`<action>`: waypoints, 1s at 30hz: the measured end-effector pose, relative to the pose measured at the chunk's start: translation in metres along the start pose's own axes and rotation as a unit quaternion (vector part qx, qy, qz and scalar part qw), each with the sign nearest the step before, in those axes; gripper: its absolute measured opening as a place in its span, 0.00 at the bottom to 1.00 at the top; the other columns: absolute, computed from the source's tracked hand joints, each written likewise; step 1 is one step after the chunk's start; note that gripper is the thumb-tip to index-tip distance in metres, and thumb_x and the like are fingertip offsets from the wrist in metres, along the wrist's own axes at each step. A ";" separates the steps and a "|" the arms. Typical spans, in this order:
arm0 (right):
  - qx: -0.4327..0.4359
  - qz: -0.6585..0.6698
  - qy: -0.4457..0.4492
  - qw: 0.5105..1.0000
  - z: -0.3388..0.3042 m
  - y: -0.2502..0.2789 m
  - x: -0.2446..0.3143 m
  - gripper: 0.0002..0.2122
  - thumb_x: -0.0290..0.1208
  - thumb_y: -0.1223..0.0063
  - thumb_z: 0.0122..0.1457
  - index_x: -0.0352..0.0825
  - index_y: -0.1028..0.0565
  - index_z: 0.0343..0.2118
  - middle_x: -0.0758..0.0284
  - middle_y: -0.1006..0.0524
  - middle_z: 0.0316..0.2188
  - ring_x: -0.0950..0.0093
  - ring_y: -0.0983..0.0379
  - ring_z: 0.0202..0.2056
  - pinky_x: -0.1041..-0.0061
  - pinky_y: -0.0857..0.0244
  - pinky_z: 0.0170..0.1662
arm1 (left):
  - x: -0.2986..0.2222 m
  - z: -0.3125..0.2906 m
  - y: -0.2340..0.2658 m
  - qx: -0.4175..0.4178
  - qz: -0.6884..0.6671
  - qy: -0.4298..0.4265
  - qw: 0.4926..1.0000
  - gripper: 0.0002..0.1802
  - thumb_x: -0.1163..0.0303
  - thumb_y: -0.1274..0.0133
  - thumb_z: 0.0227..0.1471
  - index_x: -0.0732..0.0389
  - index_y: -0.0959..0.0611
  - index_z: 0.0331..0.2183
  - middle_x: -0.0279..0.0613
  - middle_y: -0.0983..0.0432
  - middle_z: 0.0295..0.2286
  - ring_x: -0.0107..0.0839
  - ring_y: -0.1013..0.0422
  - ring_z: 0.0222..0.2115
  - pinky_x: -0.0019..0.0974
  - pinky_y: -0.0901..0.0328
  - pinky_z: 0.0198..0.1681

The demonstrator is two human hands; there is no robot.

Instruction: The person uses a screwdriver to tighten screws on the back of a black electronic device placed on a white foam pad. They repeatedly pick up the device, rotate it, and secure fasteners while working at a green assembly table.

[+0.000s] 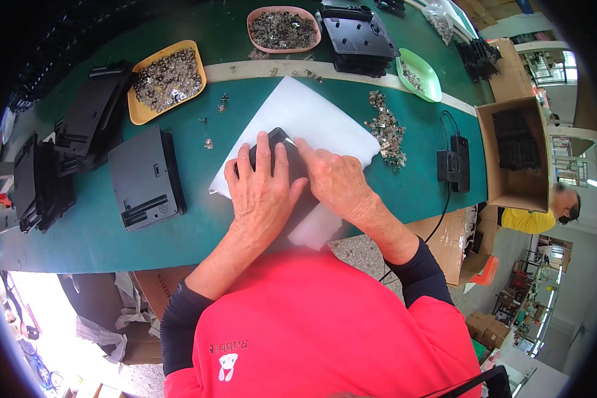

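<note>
A black plastic housing [305, 207] lies on a white foam sheet [292, 106] in front of me, mostly hidden under my hands. My left hand [262, 192] rests flat across it with the fingers spread. At its upper right edge is my right hand [339, 180], fingers curled in and the index finger against the edge. Whatever those curled fingers may hold is hidden. Left of the foam, a similar black housing [146, 174] lies on the green table. A few small metal clips [209, 143] are scattered between that housing and the foam.
Small metal parts fill a yellow tray [136, 106], a pink tray [251, 30] and a green tray [431, 79]. More form a loose pile [387, 132]. Black housings stand stacked [358, 36] at the back and left [89, 123]. A black power adapter [454, 166] and cardboard box [519, 196] are right.
</note>
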State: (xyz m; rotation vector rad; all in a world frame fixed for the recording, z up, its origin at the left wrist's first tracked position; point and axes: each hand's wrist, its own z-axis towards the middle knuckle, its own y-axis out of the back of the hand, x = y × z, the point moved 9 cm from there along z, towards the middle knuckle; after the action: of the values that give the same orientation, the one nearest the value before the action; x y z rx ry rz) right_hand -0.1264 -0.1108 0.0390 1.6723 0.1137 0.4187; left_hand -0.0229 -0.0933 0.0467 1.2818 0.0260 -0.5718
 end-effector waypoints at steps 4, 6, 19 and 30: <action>0.024 -0.026 0.016 0.999 0.002 -0.003 0.008 0.24 0.25 0.52 0.54 0.27 0.35 0.55 0.59 0.23 0.24 0.59 0.23 0.25 0.64 0.29 0.28 | 0.001 -0.002 0.000 -0.003 -0.001 0.000 1.000 0.37 0.60 0.34 0.37 0.62 0.25 0.51 0.54 0.38 0.55 0.53 0.38 0.50 0.51 0.44 0.50; 0.043 -0.028 0.023 0.998 0.004 0.003 0.014 0.23 0.25 0.52 0.53 0.22 0.35 0.53 0.58 0.22 0.22 0.60 0.22 0.23 0.65 0.28 0.26 | 0.001 -0.004 -0.002 -0.009 -0.002 -0.002 1.000 0.37 0.61 0.34 0.37 0.62 0.25 0.50 0.55 0.38 0.55 0.53 0.37 0.50 0.51 0.44 0.50; 0.081 0.021 0.026 0.996 0.014 0.008 0.006 0.16 0.22 0.53 0.53 0.28 0.33 0.46 0.52 0.23 0.24 0.50 0.24 0.29 0.55 0.30 0.32 | 0.000 -0.002 0.000 -0.012 0.000 0.003 1.000 0.35 0.59 0.34 0.38 0.63 0.23 0.48 0.55 0.37 0.54 0.51 0.36 0.47 0.49 0.43 0.47; -0.013 0.030 0.053 0.998 0.008 0.014 0.021 0.14 0.24 0.53 0.56 0.35 0.28 0.46 0.57 0.23 0.24 0.56 0.24 0.25 0.60 0.31 0.26 | 0.010 -0.009 0.010 -0.044 -0.060 0.000 0.997 0.27 0.65 0.34 0.39 0.61 0.20 0.44 0.46 0.30 0.49 0.42 0.31 0.38 0.41 0.34 0.41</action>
State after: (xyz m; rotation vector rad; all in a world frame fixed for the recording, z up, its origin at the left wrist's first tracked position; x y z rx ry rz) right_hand -0.1067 -0.1143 0.0562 1.6320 0.1362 0.5519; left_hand -0.0075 -0.0868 0.0499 1.2009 0.1277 -0.6666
